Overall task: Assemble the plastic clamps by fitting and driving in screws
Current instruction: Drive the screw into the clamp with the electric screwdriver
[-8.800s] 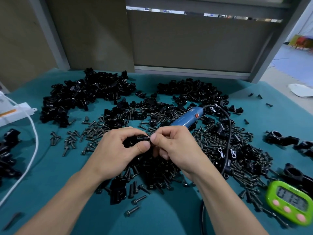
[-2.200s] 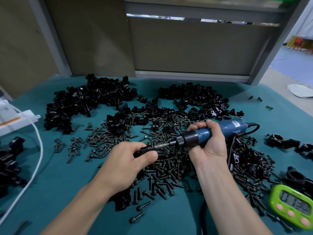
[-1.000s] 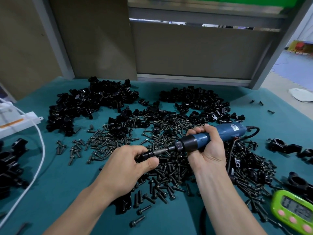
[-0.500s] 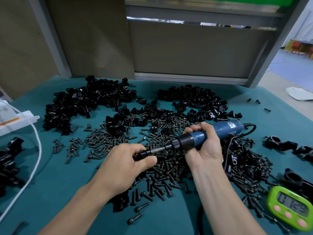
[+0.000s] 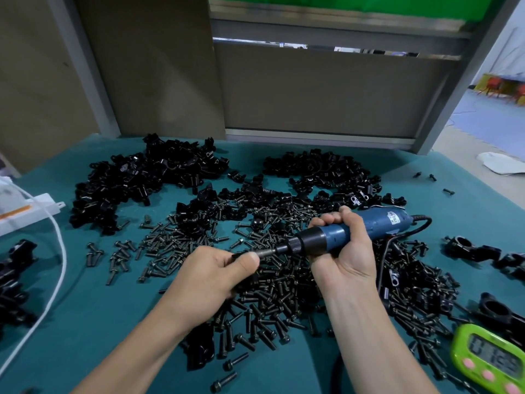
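My left hand [image 5: 210,277] grips a small black plastic clamp [image 5: 235,255], mostly hidden inside the fingers, above the middle of the table. My right hand [image 5: 345,251] is wrapped round a blue electric screwdriver [image 5: 372,227], whose metal bit [image 5: 265,253] points left into the clamp at my left thumb. Loose black screws [image 5: 272,308] lie spread under both hands. Heaps of black clamp parts [image 5: 136,180] sit further back.
The teal table [image 5: 93,317] also carries a white cable [image 5: 61,265] and white box [image 5: 25,214] at left, assembled clamps [image 5: 466,248] at right, and a green timer [image 5: 491,362] at the front right corner. The screwdriver's black cord [image 5: 385,260] runs down beside my right wrist.
Since 8.8 s ago my right hand picked up the screwdriver from the table and set its bit against the clamp. Over the last second both hands have stayed almost still.
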A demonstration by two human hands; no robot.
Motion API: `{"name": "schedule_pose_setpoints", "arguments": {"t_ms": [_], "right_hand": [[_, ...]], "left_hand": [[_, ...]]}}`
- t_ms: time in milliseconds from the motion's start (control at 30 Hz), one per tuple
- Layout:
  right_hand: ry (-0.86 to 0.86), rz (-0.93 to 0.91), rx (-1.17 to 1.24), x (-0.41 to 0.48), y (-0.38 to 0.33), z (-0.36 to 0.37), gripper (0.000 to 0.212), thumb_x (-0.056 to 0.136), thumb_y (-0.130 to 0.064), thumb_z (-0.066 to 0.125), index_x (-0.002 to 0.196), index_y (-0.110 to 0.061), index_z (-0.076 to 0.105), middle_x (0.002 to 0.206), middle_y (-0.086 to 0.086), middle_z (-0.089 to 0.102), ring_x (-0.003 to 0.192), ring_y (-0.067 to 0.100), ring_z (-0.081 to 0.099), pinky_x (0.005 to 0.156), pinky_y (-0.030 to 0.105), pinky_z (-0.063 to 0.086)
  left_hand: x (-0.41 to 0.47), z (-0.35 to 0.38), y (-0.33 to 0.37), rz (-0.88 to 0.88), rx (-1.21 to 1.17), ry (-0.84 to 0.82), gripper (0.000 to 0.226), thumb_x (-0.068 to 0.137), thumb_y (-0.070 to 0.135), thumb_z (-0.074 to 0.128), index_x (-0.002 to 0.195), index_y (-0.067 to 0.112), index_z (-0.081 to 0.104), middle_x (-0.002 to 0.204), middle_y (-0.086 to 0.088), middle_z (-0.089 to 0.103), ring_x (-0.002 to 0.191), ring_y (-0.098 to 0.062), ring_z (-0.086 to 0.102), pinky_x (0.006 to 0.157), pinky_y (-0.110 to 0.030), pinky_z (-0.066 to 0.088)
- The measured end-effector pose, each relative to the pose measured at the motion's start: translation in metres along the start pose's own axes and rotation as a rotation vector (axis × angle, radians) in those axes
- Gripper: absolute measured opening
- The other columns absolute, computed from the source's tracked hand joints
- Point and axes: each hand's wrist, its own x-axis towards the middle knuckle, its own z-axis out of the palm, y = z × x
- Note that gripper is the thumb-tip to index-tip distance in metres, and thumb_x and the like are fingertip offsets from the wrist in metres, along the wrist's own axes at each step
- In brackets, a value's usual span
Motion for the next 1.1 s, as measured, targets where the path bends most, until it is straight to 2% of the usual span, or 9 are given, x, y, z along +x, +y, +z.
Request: {"name": "schedule_pose_setpoints", "arguments": {"t_ms": [233,367,467,567,667,767,867,1033,1100], "right_hand": [[0.004,0.025,0.005,0.002,0.002,-0.002,0.013,0.094,-0.002,0.064,0.101,-0.011,0.057,0.067,0.002,0.058,0.056,0.015,0.059,0.064,0.032,0.055],[-0.067,-0.009,0.000,0.004,-0.001,-0.002,0.018,0.084,-0.002,0.065,0.094,-0.013,0.056,0.067,0.001,0.056,0.057,0.015,0.059,0.066,0.032,0.054],[-0.170,-0.013,-0.028,0.005,-0.002,0.000,0.022,0.078,-0.003,0.064,0.094,-0.016,0.057,0.069,0.000,0.054,0.059,0.015,0.057,0.072,0.032,0.053],[-0.234,0.013,-0.037,0.006,-0.003,0.004,0.023,0.080,-0.001,0.062,0.097,-0.015,0.058,0.071,0.000,0.055,0.062,0.015,0.057,0.079,0.033,0.051],[-0.197,0.022,-0.035,0.004,-0.004,0.002,0.022,0.079,-0.001,0.063,0.099,-0.012,0.061,0.070,0.002,0.057,0.062,0.016,0.059,0.082,0.034,0.050],[-0.154,0.055,-0.021,0.003,-0.005,-0.001,0.020,0.079,-0.002,0.065,0.097,-0.010,0.063,0.072,0.002,0.058,0.061,0.016,0.059,0.081,0.035,0.050],[-0.133,0.080,-0.007,0.004,-0.011,-0.002,0.020,0.079,-0.002,0.067,0.097,-0.009,0.062,0.074,0.002,0.058,0.061,0.017,0.059,0.075,0.036,0.053],[0.009,0.065,-0.007,0.003,-0.022,-0.001,0.046,0.068,-0.002,0.077,0.110,-0.007,0.059,0.080,0.009,0.064,0.069,0.023,0.064,0.088,0.039,0.057],[0.040,0.069,-0.039,-0.001,-0.018,0.000,0.053,0.067,0.000,0.071,0.118,-0.005,0.058,0.091,0.016,0.066,0.080,0.031,0.068,0.090,0.045,0.059]], "left_hand": [[0.000,-0.002,0.001,0.026,0.021,-0.006,0.057,0.069,0.067,0.069,0.051,0.020,0.042,0.047,0.006,0.030,0.041,-0.012,0.023,0.043,-0.019,0.020],[0.001,0.005,0.000,-0.093,-0.176,0.003,0.069,0.069,0.070,0.066,0.057,0.003,0.051,0.049,-0.003,0.037,0.043,-0.016,0.027,0.040,-0.015,0.031],[0.002,0.006,0.005,-0.173,-0.307,-0.028,0.055,0.082,0.064,0.062,0.058,0.014,0.064,0.054,-0.002,0.060,0.040,-0.009,0.033,0.039,-0.017,0.027],[0.005,0.002,0.009,-0.206,-0.374,-0.003,0.046,0.097,0.043,0.056,0.072,0.006,0.067,0.054,0.001,0.061,0.040,-0.006,0.034,0.039,-0.018,0.025],[0.005,0.001,0.008,-0.218,-0.377,0.010,0.042,0.100,0.038,0.053,0.078,0.004,0.067,0.065,-0.005,0.068,0.043,-0.007,0.035,0.040,-0.019,0.026],[0.004,0.004,0.009,-0.248,-0.363,-0.007,0.042,0.104,0.034,0.050,0.084,0.001,0.067,0.055,0.003,0.061,0.041,-0.005,0.034,0.040,-0.018,0.025],[0.002,-0.003,0.009,-0.272,-0.389,-0.020,0.040,0.101,0.035,0.052,0.083,0.002,0.065,0.060,0.002,0.059,0.044,-0.006,0.034,0.039,-0.018,0.026],[0.003,-0.026,0.001,-0.219,-0.484,0.213,0.038,0.103,0.039,0.050,0.083,0.009,0.060,0.057,0.000,0.044,0.045,-0.011,0.036,0.046,-0.026,0.032],[0.005,-0.023,0.000,-0.188,-0.437,0.310,0.037,0.105,0.038,0.049,0.083,0.012,0.064,0.056,0.002,0.054,0.049,-0.010,0.047,0.055,-0.030,0.036]]}}
